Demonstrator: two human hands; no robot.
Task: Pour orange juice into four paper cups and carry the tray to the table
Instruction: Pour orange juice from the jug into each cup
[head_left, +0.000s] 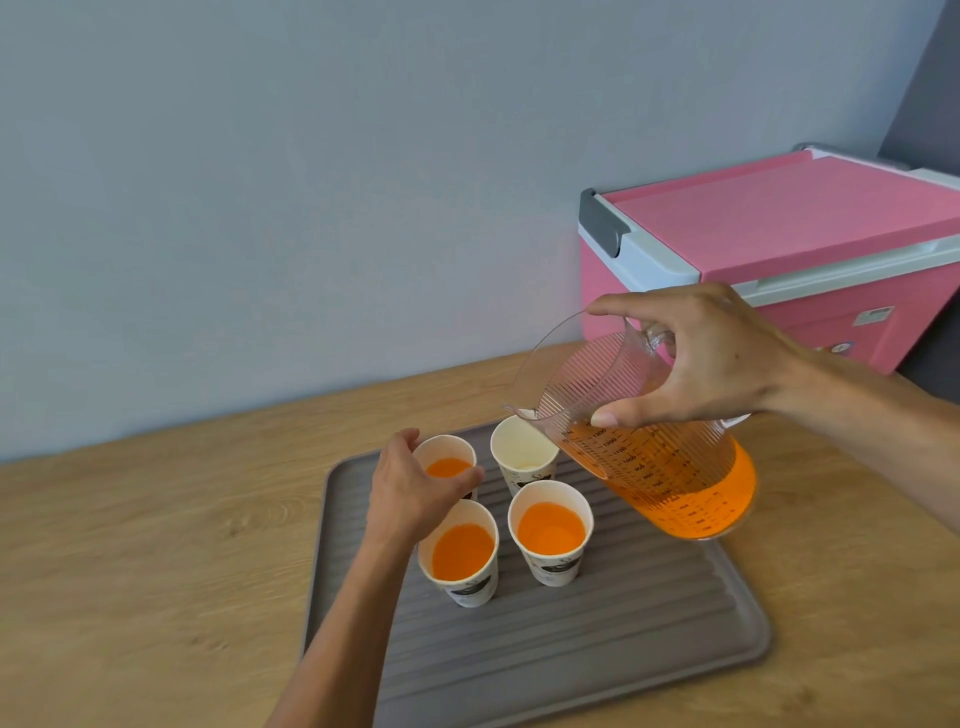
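Four white paper cups stand on a grey ribbed tray. The back left cup, front left cup and front right cup hold orange juice. The back right cup looks empty. My right hand grips a clear measuring jug of orange juice, tilted with its spout over the back right cup. My left hand is wrapped around the back left cup.
The tray lies on a wooden counter against a pale grey wall. A pink and white cooler box with a shut lid stands at the back right, behind the jug.
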